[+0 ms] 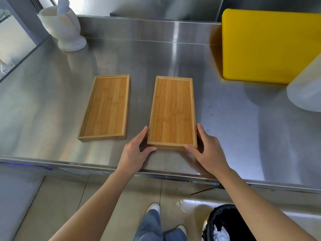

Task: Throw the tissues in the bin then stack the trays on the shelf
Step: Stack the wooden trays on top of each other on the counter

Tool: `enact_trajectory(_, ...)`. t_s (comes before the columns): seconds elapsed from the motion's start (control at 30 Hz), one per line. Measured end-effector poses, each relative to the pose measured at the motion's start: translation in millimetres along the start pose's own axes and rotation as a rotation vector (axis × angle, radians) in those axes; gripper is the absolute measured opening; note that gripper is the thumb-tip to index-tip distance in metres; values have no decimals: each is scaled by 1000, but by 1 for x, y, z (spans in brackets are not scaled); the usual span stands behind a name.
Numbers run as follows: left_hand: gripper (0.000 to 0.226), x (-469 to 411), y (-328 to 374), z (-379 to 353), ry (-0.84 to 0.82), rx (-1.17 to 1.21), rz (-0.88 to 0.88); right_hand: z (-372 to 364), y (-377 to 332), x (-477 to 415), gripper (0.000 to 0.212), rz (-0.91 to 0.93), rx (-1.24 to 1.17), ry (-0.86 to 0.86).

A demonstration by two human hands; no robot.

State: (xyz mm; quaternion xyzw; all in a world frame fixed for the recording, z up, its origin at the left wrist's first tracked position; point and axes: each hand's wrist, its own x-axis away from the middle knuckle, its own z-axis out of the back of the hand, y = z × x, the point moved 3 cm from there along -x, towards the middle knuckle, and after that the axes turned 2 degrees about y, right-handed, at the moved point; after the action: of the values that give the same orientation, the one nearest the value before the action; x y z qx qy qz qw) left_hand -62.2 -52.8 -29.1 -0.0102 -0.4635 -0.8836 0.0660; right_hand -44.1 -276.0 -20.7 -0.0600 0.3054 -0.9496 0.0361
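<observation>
Two shallow bamboo trays lie side by side on the steel counter (52, 105). The left tray (106, 106) lies by itself, untouched. The right tray (172, 112) is held at its near end from both sides: my left hand (135, 152) grips its near left corner and my right hand (206, 150) grips its near right corner. The tray looks flat on the counter or barely off it. Down on the floor at the lower right stands a black bin (225, 221) with crumpled white tissues (220, 233) inside.
A white hand-shaped vase (64, 28) stands at the back left. A yellow board (267, 44) leans at the back right, with a white container (307, 87) in front of it. The counter's front edge runs just below my hands.
</observation>
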Motion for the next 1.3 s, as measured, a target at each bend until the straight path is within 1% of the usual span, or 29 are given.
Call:
enact_trajectory(0.1,62,1,-2,19,80,58,-28,18,-13,-6,74,73,25,229)
enact_trajectory(0.17,48,-3,-2,37,159,42,-69,27,-31,-18,60,143,40,320)
enact_trajectory(0.2,43,-6,-2,47,212,17,-89,29,-42,-25,53,171,39,335)
enact_trajectory(0.27,36,-14,-4,70,329,-36,-92,28,-70,-39,42,220,20,318)
enact_trajectory(0.33,36,-25,-10,93,417,-89,-37,18,-100,-52,33,243,-28,259)
enact_trajectory(0.37,37,-31,-14,104,443,-109,4,10,-114,-58,32,235,-71,212)
enact_trajectory(0.43,43,-44,-26,122,463,-126,88,-12,-144,-68,38,174,-159,81)
enact_trajectory(0.5,49,-54,-36,135,441,-139,177,-37,-172,-75,49,84,-228,-72)
enact_trajectory(0.6,60,-62,-48,145,356,-146,270,-71,-203,-79,64,-52,-322,-300)
enact_trajectory(0.67,64,-64,-52,146,298,-168,304,-86,-210,-82,67,-134,-337,-365)
enact_trajectory(0.8,66,-62,-64,143,152,-154,397,-106,-206,-88,68,-266,-371,-380)
enact_trajectory(0.9,71,-60,-70,141,85,-81,435,-115,-206,-88,65,-282,-395,-356)
enact_trajectory(1.0,65,-65,-73,145,161,196,504,-118,-209,-87,65,-346,-517,-290)
enact_trajectory(1.07,56,-69,-76,152,234,306,567,-113,-208,-89,65,-383,-602,-253)
enact_trajectory(1.1,46,-71,-79,155,248,319,593,-109,-207,-90,63,-401,-630,-241)
enact_trajectory(1.17,20,-73,-83,159,228,312,608,-103,-206,-89,54,-430,-648,-225)
enact_trajectory(1.2,17,-73,-83,159,201,305,608,-101,-206,-87,49,-437,-635,-225)
enact_trajectory(1.3,30,-72,-77,156,77,219,577,-98,-206,-81,42,-415,-550,-216)
